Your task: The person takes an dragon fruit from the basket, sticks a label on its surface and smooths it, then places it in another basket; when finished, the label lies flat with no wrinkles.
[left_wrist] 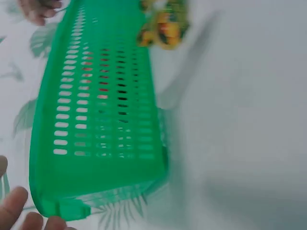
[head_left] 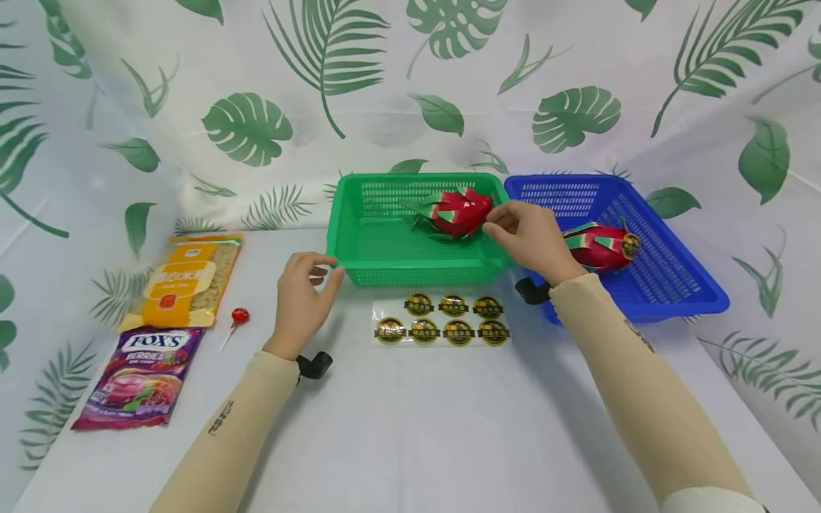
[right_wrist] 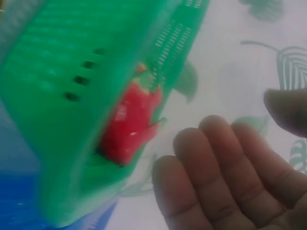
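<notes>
A red dragon fruit with green leaf tips lies in the right part of the green basket. My right hand is over the basket's right end, fingers loosely bent beside the fruit. In the right wrist view its fingers are spread and hold nothing, with the fruit beyond them. At the basket's front left corner, my left hand has its fingertips right at the rim, thumb apart from the fingers. A second dragon fruit, bearing a round black-and-gold sticker, lies in the blue basket.
A clear sheet with several round black-and-gold stickers lies in front of the green basket. On the left are a yellow food packet, a purple candy bag and a red lollipop. Leaf-patterned cloth hangs behind.
</notes>
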Demonstrator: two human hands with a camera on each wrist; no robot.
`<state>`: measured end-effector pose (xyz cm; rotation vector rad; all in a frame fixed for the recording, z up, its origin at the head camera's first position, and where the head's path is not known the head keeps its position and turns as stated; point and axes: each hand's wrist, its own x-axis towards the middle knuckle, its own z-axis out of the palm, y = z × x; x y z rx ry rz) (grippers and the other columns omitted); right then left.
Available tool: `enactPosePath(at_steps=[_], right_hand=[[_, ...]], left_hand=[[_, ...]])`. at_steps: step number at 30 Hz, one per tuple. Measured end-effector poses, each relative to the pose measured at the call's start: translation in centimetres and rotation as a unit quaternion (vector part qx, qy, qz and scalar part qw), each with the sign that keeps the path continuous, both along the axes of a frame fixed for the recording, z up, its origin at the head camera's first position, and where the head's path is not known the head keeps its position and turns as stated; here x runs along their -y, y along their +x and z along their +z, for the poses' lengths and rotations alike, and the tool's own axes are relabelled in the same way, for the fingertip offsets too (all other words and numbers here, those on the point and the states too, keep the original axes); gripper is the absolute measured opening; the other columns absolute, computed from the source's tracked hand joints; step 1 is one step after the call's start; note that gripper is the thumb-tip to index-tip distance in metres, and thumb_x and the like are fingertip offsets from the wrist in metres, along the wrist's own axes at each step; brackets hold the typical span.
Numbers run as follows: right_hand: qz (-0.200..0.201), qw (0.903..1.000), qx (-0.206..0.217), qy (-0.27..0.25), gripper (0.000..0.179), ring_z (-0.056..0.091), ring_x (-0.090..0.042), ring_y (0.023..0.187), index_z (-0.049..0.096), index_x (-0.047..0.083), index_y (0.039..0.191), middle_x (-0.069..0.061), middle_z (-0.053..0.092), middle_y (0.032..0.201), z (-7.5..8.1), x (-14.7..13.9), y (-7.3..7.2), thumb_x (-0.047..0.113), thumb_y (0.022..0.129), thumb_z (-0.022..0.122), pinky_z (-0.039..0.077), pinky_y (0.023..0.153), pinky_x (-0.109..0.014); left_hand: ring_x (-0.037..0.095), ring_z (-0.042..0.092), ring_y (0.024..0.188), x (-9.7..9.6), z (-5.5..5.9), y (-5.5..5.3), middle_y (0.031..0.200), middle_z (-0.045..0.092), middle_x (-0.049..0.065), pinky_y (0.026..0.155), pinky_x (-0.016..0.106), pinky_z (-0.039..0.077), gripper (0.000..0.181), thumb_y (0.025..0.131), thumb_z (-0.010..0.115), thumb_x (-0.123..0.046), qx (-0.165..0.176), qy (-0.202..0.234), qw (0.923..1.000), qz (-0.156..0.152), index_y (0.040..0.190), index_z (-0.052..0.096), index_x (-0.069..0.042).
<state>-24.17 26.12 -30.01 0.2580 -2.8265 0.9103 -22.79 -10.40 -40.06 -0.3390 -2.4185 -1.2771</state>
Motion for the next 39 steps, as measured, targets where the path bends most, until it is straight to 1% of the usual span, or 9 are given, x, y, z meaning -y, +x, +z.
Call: enactPosePath(at_steps=[4, 7, 9, 11, 14, 16, 21, 28, 39], right_hand=[[0.012, 0.9995, 0.029, 0.008, 0.036, 0.069, -0.035, 0.106, 0.064, 0.001, 0.129, -0.023, 0.073, 0.119, 0.7, 1.1, -2.3, 0.026, 0.104, 0.064, 0.056, 0.094, -0.053], [0.014, 0.9987, 0.046, 0.020, 0.041, 0.067, -0.037, 0.112, 0.061, -0.001, 0.135, -0.024, 0.070, 0.124, 0.9, 1.9, -4.1, 0.025, 0.104, 0.064, 0.055, 0.096, -0.054], [0.012, 0.9977, 0.059, 0.029, 0.044, 0.064, -0.039, 0.117, 0.058, -0.002, 0.139, -0.025, 0.067, 0.130, 1.0, 2.2, -5.3, 0.025, 0.103, 0.064, 0.053, 0.098, -0.055], [0.009, 0.9964, 0.073, 0.043, 0.050, 0.061, -0.041, 0.121, 0.054, -0.003, 0.144, -0.026, 0.063, 0.136, 0.8, 2.5, -6.5, 0.024, 0.103, 0.064, 0.052, 0.102, -0.057], [0.007, 0.9928, 0.096, 0.072, 0.061, 0.056, -0.045, 0.129, 0.046, -0.005, 0.151, -0.029, 0.055, 0.146, 0.8, 2.8, -8.1, 0.023, 0.101, 0.066, 0.048, 0.109, -0.060], [0.004, 0.9895, 0.111, 0.093, 0.068, 0.051, -0.047, 0.135, 0.040, -0.007, 0.154, -0.031, 0.048, 0.151, 0.7, 3.1, -9.1, 0.023, 0.099, 0.068, 0.045, 0.113, -0.061], [-0.001, 0.9818, 0.125, 0.142, 0.073, 0.044, -0.048, 0.139, 0.041, -0.009, 0.152, -0.033, 0.043, 0.152, 0.0, 3.7, -10.9, 0.023, 0.095, 0.073, 0.043, 0.115, -0.061], [-0.015, 0.9726, 0.097, 0.211, 0.071, 0.052, -0.050, 0.126, 0.050, -0.006, 0.144, -0.033, 0.046, 0.146, -1.8, 3.9, -12.8, 0.029, 0.090, 0.079, 0.047, 0.106, -0.061], [-0.041, 0.9594, 0.083, 0.267, 0.075, 0.053, -0.054, 0.126, 0.051, -0.010, 0.136, -0.037, 0.044, 0.145, -3.1, 4.8, -13.6, 0.032, 0.084, 0.086, 0.052, 0.102, -0.062]], left_hand=[[0.030, 0.071, 0.104, 0.3, 0.2, -1.1, 0.122, 0.064, 0.014, 0.089, 0.042, 0.061, 0.037, 0.101, 0.069, -0.028, 0.090, 0.081, 0.9923, 0.022, 0.130, 0.064, -0.006], [0.026, 0.072, 0.102, 0.1, 0.1, -1.5, 0.122, 0.064, 0.014, 0.087, 0.036, 0.062, 0.046, 0.103, 0.067, -0.028, 0.170, 0.165, 0.9714, 0.016, 0.141, 0.054, -0.006], [0.022, 0.073, 0.097, -0.3, -0.1, -1.5, 0.123, 0.064, 0.016, 0.087, 0.032, 0.063, 0.050, 0.103, 0.066, -0.027, 0.219, 0.234, 0.9472, 0.004, 0.144, 0.047, -0.005], [0.018, 0.073, 0.092, -0.9, -0.4, -1.4, 0.122, 0.064, 0.019, 0.087, 0.029, 0.063, 0.050, 0.105, 0.064, -0.025, 0.260, 0.308, 0.9153, -0.010, 0.144, 0.043, -0.003], [0.012, 0.072, 0.087, -2.0, -0.6, -1.3, 0.113, 0.068, 0.017, 0.086, 0.027, 0.063, 0.042, 0.106, 0.060, -0.023, 0.296, 0.384, 0.8742, -0.028, 0.137, 0.047, 0.003], [0.012, 0.073, 0.085, -2.9, -0.6, -1.3, 0.105, 0.070, 0.013, 0.084, 0.027, 0.063, 0.037, 0.107, 0.059, -0.022, 0.308, 0.408, 0.8580, -0.045, 0.130, 0.053, 0.006], [0.011, 0.076, 0.086, -4.9, -0.4, -1.4, 0.111, 0.075, 0.022, 0.087, 0.026, 0.063, 0.038, 0.107, 0.060, -0.021, 0.331, 0.401, 0.8487, -0.097, 0.125, 0.062, 0.011], [0.012, 0.077, 0.089, -6.1, -0.6, -1.7, 0.129, 0.068, 0.032, 0.085, 0.025, 0.063, 0.042, 0.107, 0.059, -0.024, 0.351, 0.414, 0.8323, -0.113, 0.127, 0.062, 0.013], [0.009, 0.077, 0.088, -8.0, -0.1, -1.8, 0.137, 0.064, 0.031, 0.083, 0.021, 0.062, 0.038, 0.109, 0.054, -0.018, 0.388, 0.449, 0.7891, -0.156, 0.136, 0.058, 0.010]])
